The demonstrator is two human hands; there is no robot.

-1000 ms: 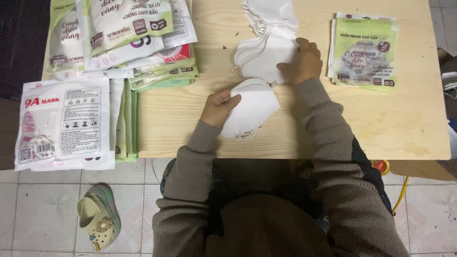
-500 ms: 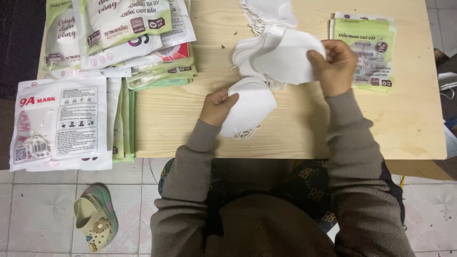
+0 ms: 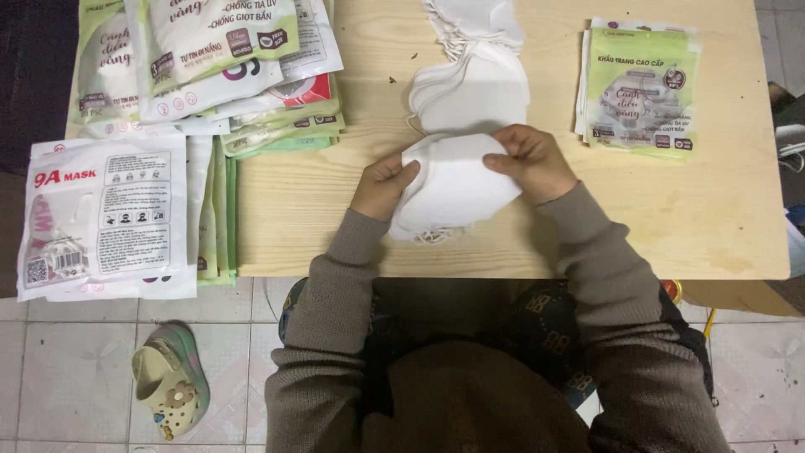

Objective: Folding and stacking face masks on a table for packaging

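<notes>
Holding 1 white face mask [image 3: 453, 186] above wooden table [image 3: 319, 210] near edge: left hand [image 3: 381, 184] and right hand [image 3: 530, 161] pinch opposite ends, fingers clamped. Loose mask pile [image 3: 470, 80] just behind. Judged stage: squaring mask; next move needs steady 2-hand grip.

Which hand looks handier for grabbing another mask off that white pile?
Probably the right hand: it sits just below the pile, while the left hand holds the masks farther away.

Green packets [image 3: 641, 88] – clog [image 3: 170, 391] on floor tiles [image 3: 84, 369].
</notes>
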